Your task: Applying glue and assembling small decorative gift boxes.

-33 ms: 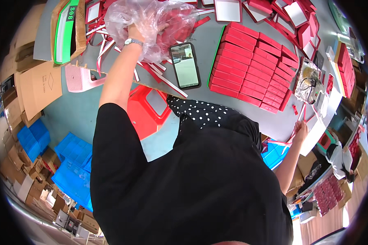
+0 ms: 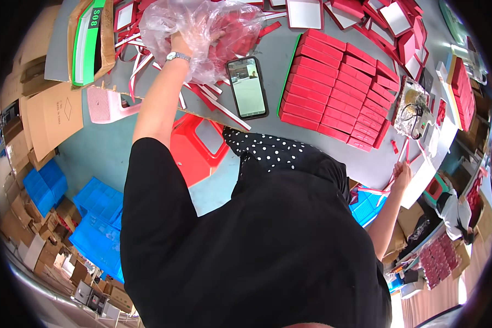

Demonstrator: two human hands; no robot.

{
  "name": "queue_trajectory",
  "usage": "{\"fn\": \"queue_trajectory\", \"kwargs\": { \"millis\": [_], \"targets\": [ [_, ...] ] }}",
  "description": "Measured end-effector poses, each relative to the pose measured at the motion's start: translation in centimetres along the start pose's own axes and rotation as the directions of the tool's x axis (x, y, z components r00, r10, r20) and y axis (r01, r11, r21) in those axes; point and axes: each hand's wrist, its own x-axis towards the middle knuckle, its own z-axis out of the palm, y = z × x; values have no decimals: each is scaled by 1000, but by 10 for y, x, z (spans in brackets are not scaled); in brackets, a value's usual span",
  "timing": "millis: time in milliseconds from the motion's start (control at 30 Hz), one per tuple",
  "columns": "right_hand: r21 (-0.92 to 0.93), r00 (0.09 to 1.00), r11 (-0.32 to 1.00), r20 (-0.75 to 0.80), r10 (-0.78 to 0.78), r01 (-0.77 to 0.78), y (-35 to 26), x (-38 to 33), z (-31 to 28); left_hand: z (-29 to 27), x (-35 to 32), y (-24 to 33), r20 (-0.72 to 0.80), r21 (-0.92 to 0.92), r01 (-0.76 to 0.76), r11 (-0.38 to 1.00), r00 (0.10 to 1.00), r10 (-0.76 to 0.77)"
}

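My left hand (image 2: 194, 39) reaches into a clear plastic bag (image 2: 161, 24) at the far left of the table. Red pieces (image 2: 235, 38) show through the film. Its fingers look spread, though the crinkled plastic blurs them. At the right edge of the table my right hand (image 2: 403, 175) is closed on thin red-and-white strips (image 2: 405, 150), which stand up above the fingers and trail below the hand. A phone (image 2: 247, 90) with a lit screen lies to the right of the bag. Next to it are stacked red boxes (image 2: 333, 87) in rows.
Loose red-and-white strips (image 2: 216, 104) lie near the table's front edge. Open red boxes with white insides (image 2: 305, 13) cover the back. A green-edged carton (image 2: 87, 46) stands far left. Below are a red stool (image 2: 194, 156) and blue crates (image 2: 98, 235). Another person (image 2: 455, 216) is at far right.
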Motion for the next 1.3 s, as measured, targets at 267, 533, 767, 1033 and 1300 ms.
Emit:
{"fn": "queue_trajectory", "kwargs": {
  "millis": [267, 533, 767, 1033, 1300],
  "targets": [
    [-7, 1000, 1000, -18, 12, -13, 2, -6, 8, 0, 11, -25, 359, -241, 274, 931, 916, -177],
    [0, 999, 1000, -32, 9, -9, -1, -5, 17, 0, 12, -65, 329, -401, 361, 842, 915, -235],
    [-16, 1000, 1000, -30, 3, -3, 0, -7, 31, -21, 14, -95, 228, -363, 270, 892, 954, -195],
    [12, 1000, 1000, -3, -1, 1, 4, -10, 36, -30, 15, -127, 11, -438, 140, 888, 989, -150],
    [58, 1000, 998, -8, 27, -27, 11, -16, 35, -68, 9, -114, 490, -711, 552, 436, 833, -257]
  ]
}}
